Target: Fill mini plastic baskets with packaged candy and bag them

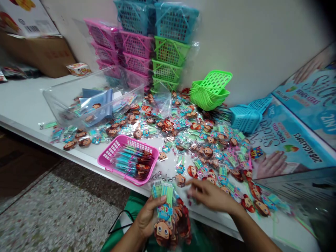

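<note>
My left hand [149,217] is closed round a stack of packaged toy keychains [168,213] with cartoon heads, held near the table's front edge. My right hand [210,195] reaches over the loose packets [207,150] spread across the white table [23,101]; it is blurred by motion and its fingertips rest among the packets. A pink basket [110,154] just left of my hands holds several of the same packets lying side by side.
A clear plastic tub [65,101] stands at the left with a few packets inside. Stacks of pink baskets [131,52], blue baskets [162,17] and green baskets [168,59] line the wall. Loose green baskets [212,89] and a tipped blue basket [246,115] lie further right. Printed boxes [294,140] stand at the right.
</note>
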A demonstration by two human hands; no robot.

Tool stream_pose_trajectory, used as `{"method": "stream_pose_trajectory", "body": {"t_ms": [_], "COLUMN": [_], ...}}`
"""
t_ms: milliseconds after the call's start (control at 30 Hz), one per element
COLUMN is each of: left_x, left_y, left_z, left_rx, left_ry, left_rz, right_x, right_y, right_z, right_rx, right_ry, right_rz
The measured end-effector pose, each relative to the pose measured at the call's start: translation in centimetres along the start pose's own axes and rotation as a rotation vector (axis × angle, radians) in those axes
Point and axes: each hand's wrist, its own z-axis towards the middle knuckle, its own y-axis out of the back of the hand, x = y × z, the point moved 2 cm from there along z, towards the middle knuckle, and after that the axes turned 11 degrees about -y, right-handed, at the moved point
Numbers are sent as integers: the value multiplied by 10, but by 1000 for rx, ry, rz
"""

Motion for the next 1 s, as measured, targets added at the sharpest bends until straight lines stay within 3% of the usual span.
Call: {"method": "stream_pose_trajectory", "body": {"t_ms": [100, 200, 300, 400, 500, 567, 633, 700, 833, 900, 1000], "left_x": [0, -2, -5, -7, -6, -5, -5, -7, -9, -7, -1], "left_y": [0, -3, -5, -5, -6, -8, -10, -11, -5, 1, 6], "left_z": [-2, -4, -6, -6, -4, -2, -1, -1, -2, -2, -3], "left_rx": [-21, -21, -14, -23, -13, 0, 16, 30, 13, -28, -74], "left_ry": [-18, -33, -56, -70, -74, -67, -59, -51, -45, -44, -25], "left_rz": [57, 75, 88, 86, 35, 2, -15, -24, -31, -23, -1], "right_x": [10, 18, 14, 3, -2, 0, 4, 9, 20, 26, 39], "right_y": [7, 1, 0, 2, -14, -32, -49, -56, -37, -18, 5], "right_z": [52, 94, 102, 79, 44, 24, 9, 0, 7, 30, 84], "right_rx": [-417, -547, -538, -472, -249, -124, -120, -155, -230, -339, -498], "right_ry": [-213, -330, -334, -250, -19, 62, 34, 15, 144, 144, 1], "right_rz": [-213, -458, -482, -413, 37, 406, 640, 694, 208, -20, -230]}}
